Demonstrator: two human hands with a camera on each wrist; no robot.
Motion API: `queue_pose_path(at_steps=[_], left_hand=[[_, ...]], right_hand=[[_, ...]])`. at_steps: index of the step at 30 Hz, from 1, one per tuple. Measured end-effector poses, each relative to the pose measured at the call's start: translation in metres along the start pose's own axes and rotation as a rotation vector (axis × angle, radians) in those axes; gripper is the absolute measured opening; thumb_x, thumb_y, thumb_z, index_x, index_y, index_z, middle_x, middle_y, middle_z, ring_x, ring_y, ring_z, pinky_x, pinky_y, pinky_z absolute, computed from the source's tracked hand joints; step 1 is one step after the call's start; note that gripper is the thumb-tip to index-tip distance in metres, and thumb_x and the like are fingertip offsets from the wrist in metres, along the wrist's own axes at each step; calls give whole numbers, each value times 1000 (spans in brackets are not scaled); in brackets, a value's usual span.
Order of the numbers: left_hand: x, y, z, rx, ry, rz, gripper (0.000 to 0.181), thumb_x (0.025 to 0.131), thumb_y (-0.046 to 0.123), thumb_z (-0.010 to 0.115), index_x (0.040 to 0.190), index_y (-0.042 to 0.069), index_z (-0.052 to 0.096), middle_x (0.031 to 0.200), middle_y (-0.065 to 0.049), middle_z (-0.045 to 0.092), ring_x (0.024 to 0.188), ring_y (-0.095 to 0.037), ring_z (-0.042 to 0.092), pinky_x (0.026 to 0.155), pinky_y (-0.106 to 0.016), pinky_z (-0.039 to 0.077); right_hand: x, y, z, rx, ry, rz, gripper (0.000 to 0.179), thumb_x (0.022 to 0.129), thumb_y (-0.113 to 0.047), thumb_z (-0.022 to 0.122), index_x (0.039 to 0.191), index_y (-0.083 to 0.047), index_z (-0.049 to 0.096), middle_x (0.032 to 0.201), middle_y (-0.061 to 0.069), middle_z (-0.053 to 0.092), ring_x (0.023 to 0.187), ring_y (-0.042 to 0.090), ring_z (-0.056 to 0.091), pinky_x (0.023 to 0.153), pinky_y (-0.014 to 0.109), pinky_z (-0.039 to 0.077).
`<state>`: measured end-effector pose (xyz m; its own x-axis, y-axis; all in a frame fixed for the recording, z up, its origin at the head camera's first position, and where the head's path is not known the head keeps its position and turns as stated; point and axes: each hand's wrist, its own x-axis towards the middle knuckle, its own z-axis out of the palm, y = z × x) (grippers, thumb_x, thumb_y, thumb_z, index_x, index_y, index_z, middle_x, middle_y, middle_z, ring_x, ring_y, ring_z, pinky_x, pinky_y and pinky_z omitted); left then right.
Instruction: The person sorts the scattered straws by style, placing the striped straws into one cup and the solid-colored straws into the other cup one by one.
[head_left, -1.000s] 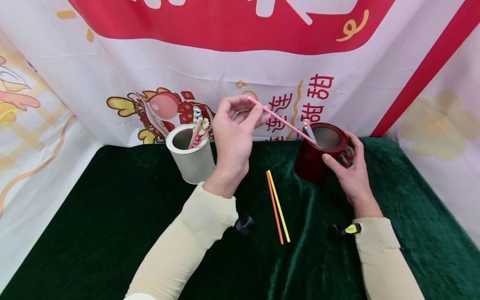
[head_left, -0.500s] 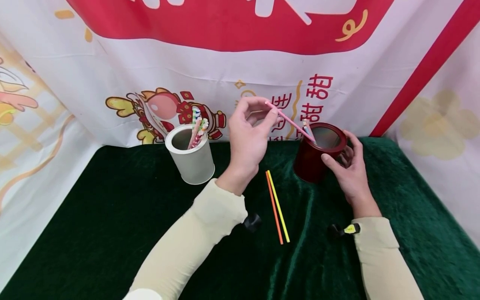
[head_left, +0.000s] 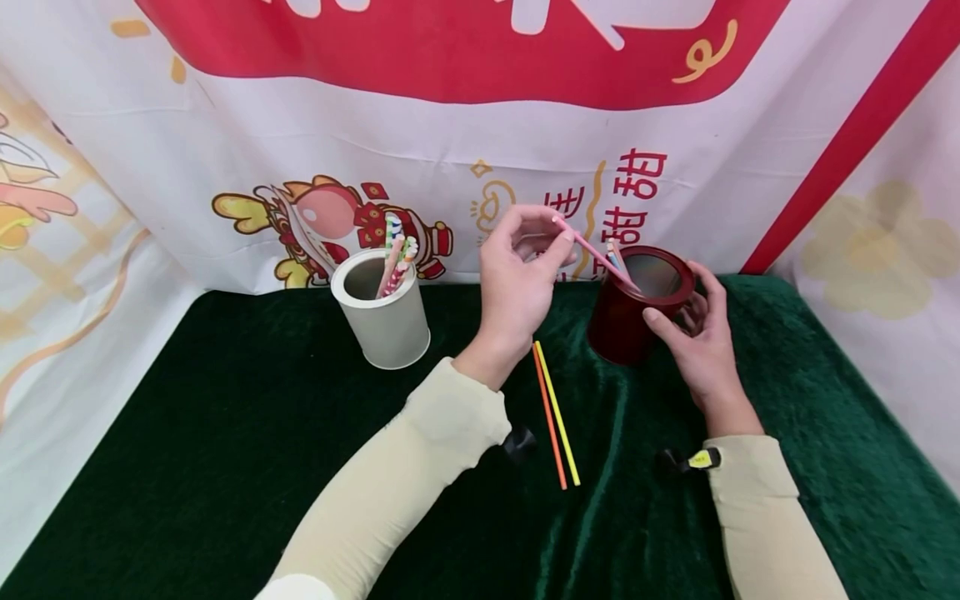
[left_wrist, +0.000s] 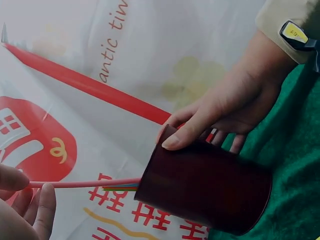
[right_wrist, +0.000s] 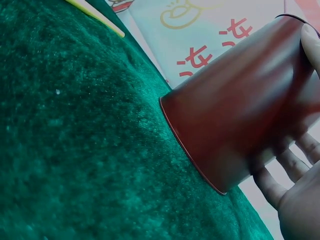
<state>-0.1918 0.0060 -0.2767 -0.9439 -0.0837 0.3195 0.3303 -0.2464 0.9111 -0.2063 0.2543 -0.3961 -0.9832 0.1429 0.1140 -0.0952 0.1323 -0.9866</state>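
Observation:
My left hand [head_left: 521, 279] pinches the upper end of a thin pink stick [head_left: 594, 252] between thumb and fingers. The stick slants down to the right, its lower end inside the mouth of a dark red cylindrical cup [head_left: 622, 329]. Other thin coloured sticks [head_left: 617, 258] lean against the cup's left rim, and the left wrist view shows their tips just below the pink one. My right hand [head_left: 705, 342] grips the cup from the right, thumb in front near the rim and fingers round the far side. The cup stands upright on green cloth; its inner bottom is hidden.
A white cylindrical cup [head_left: 390, 333] holding several patterned sticks [head_left: 397, 265] stands to the left. An orange stick [head_left: 550, 417] and a yellow stick [head_left: 558, 412] lie side by side on the green cloth [head_left: 225, 450]. A printed white backdrop [head_left: 450, 133] hangs behind the table.
My left hand has moved right and slightly down toward the dark red cup, and the pink stick has slid further into it. My right hand and both cups have stayed in place.

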Motion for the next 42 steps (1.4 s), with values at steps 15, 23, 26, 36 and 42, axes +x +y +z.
queue_pose_path(at_steps=[15, 23, 26, 36, 42], left_hand=[[3, -16, 8, 34, 2, -19, 18, 100, -3, 72, 117, -1, 66, 106, -8, 69, 94, -26, 72, 85, -34, 67], [6, -23, 12, 26, -11, -64, 18, 99, -3, 73, 116, -1, 68, 107, -8, 69, 93, -20, 73, 87, -36, 67], [7, -26, 14, 39, -27, -75, 17, 100, -2, 73, 115, 1, 68, 107, -9, 68, 89, -14, 72, 85, -33, 67], [10, -32, 20, 48, -58, -101, 16, 100, -2, 72, 114, 3, 68, 108, -10, 69, 102, -34, 76, 90, -44, 67], [10, -35, 25, 113, -81, -95, 16, 100, 0, 72, 115, 4, 70, 109, -12, 71, 99, -28, 76, 88, -43, 67]], right_hand=[[0, -2, 3, -2, -1, 8, 84, 101, -29, 77, 165, -47, 25, 175, 6, 34, 161, 36, 30, 135, 65, 14], [0, -4, 4, -13, 2, 1, 83, 101, -30, 77, 164, -48, 25, 174, 6, 35, 160, 35, 32, 135, 65, 15], [-1, -4, 4, -12, 5, -3, 84, 101, -29, 77, 165, -46, 25, 174, 6, 36, 159, 35, 33, 135, 65, 15], [1, 0, 3, 6, 7, -16, 83, 101, -27, 77, 164, -45, 26, 172, 7, 37, 158, 34, 35, 134, 65, 17], [0, 3, 2, 17, 8, -11, 83, 101, -26, 77, 165, -44, 27, 172, 8, 38, 156, 32, 37, 134, 65, 18]])
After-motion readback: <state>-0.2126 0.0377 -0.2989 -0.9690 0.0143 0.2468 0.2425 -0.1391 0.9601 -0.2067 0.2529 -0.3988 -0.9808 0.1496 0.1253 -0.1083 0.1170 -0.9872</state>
